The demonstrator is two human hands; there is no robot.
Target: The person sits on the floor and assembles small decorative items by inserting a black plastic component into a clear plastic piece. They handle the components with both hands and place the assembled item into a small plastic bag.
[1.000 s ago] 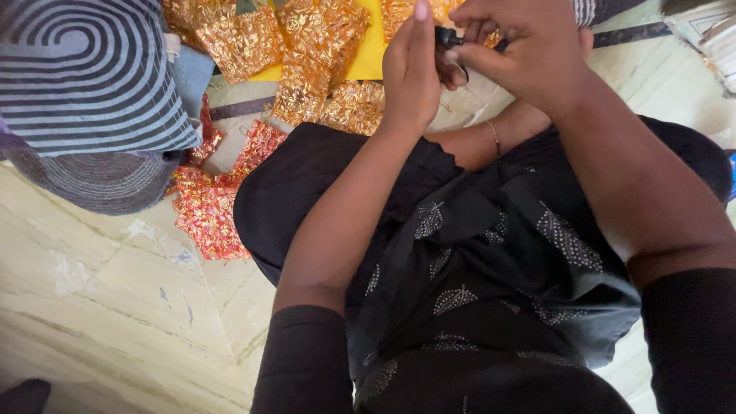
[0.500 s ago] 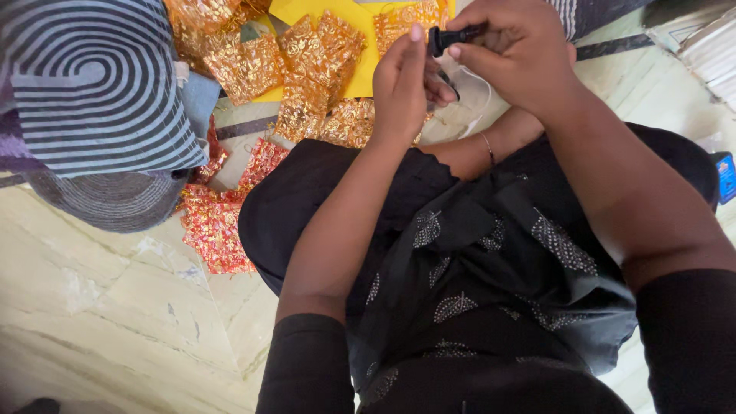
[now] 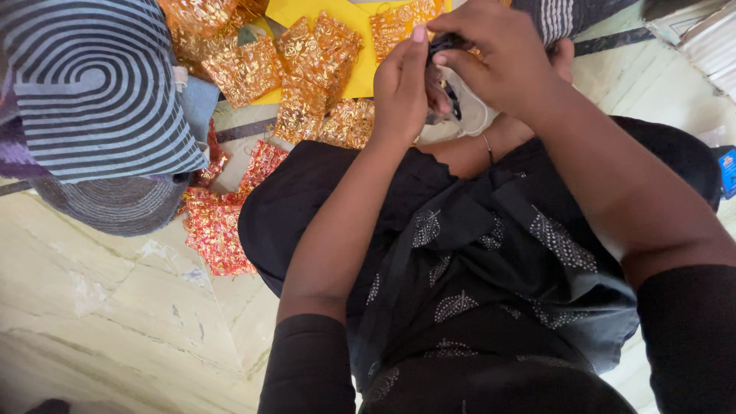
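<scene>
My right hand [image 3: 502, 65] was curled over a small black object [image 3: 443, 44], its fingers bent around it so that only a dark end showed past my fingertips; what the object was, I could not tell. My left hand [image 3: 402, 88] stood upright just beside it, fingers pressed together and thumb tip raised, touching the same dark thing from the other side. How firmly that hand gripped it was hidden by its own back. Both hands met above my knees, near the top of the view.

Just under them lay a white piece [image 3: 469, 111] with a dark strand across it, partly covered by my right hand. A thin bracelet [image 3: 487, 146] sat on the limb below. My lap was covered in black cloth with a silvery dotted pattern [image 3: 491, 253], and my sleeves were black.

Beyond the hands, shiny gold pouches [image 3: 310, 65] lay spread over a yellow sheet [image 3: 356, 61] on the floor. To their left and nearer me, red glittering pouches [image 3: 218, 226] lay in a loose heap on the pale marble floor [image 3: 100, 322]. Above those sat a large bundle in grey and dark stripes [image 3: 88, 92], touching the red heap's edge.
</scene>
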